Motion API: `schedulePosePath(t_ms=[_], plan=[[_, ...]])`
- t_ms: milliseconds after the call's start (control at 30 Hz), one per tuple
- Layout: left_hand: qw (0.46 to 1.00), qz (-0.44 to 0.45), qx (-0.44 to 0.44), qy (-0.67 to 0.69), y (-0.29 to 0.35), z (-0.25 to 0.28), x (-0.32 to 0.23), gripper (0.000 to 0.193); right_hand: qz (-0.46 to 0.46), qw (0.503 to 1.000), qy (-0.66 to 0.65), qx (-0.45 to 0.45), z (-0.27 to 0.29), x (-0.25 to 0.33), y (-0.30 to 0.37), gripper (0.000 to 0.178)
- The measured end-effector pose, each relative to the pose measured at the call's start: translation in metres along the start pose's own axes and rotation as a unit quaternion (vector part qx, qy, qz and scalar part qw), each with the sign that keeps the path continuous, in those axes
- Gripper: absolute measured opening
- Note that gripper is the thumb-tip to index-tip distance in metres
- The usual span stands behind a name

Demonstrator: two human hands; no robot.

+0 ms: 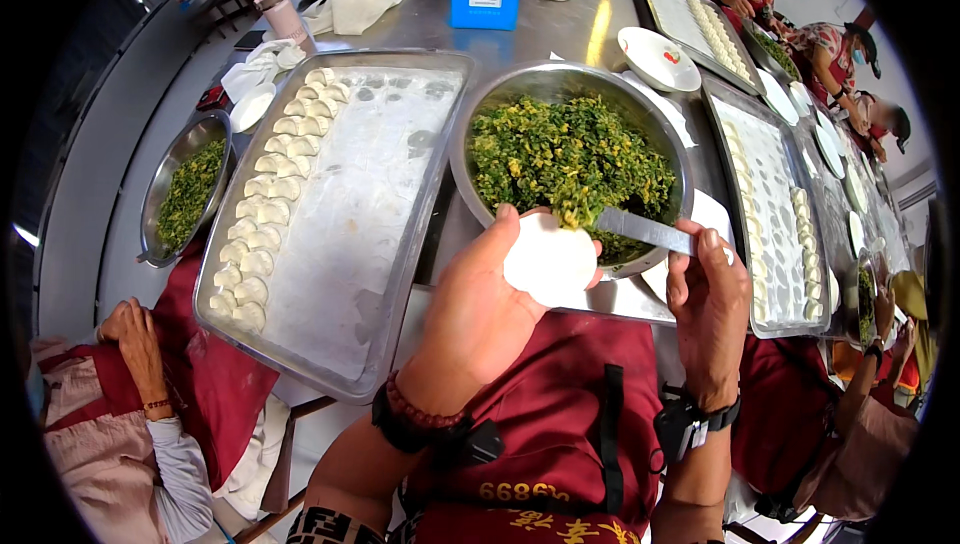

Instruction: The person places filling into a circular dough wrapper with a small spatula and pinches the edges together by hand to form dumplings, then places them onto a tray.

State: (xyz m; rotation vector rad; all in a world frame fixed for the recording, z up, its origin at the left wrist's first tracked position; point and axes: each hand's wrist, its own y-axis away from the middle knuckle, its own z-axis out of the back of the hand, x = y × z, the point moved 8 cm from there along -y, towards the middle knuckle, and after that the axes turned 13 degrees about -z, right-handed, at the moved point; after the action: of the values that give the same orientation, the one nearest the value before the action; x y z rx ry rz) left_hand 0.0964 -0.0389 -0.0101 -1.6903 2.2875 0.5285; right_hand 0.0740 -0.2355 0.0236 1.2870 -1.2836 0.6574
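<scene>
- The person's left hand [470,299] is palm up and holds a thin, round, white dough sheet [548,262], with the thumb at its edge.
- The right hand [712,294] pinches one end of a flat, silver metal blade [648,231].
- A small lump of green and yellow chopped filling [574,206] sits at the blade's other end, by the dough's far edge. I can't tell if it rests on the dough.
- It looks like the step of putting filling on the dough. The next move seems to need a flat, still left hand and a soft push of the blade toward the dough's middle.
- Just past the hands is a big, round, shiny steel bowl [600,83] of the same filling.
- To its left, a long silver metal tray [365,194] has white folded dumplings [262,212] along its left side.
- Farther back, a blue box-shaped sign [485,12] stands on the grey metal worktop [425,19].
</scene>
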Motion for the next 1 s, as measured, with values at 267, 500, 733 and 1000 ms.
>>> schedulePosePath(t_ms=[267, 500, 733, 1000], plan=[[0.999, -0.02, 0.004, 0.03, -0.008, -0.002, -0.002, 0.047, 0.342, 0.881, 0.326, 0.022, -0.022, 0.008, 0.067, 0.026], [0.999, -0.016, -0.019, 0.023, -0.004, 0.002, 0.0, 0.044, 0.435, 0.779, 0.445, 0.071, -0.046, -0.005, 0.09, 0.027], [0.999, -0.027, -0.016, 0.005, 0.007, 0.008, -0.004, 0.049, 0.384, 0.847, 0.363, 0.058, -0.02, 0.004, 0.091, 0.027], [0.999, -0.022, -0.035, -0.005, 0.019, 0.008, -0.007, 0.052, 0.385, 0.828, 0.393, 0.11, -0.043, -0.011, 0.093, 0.026]])
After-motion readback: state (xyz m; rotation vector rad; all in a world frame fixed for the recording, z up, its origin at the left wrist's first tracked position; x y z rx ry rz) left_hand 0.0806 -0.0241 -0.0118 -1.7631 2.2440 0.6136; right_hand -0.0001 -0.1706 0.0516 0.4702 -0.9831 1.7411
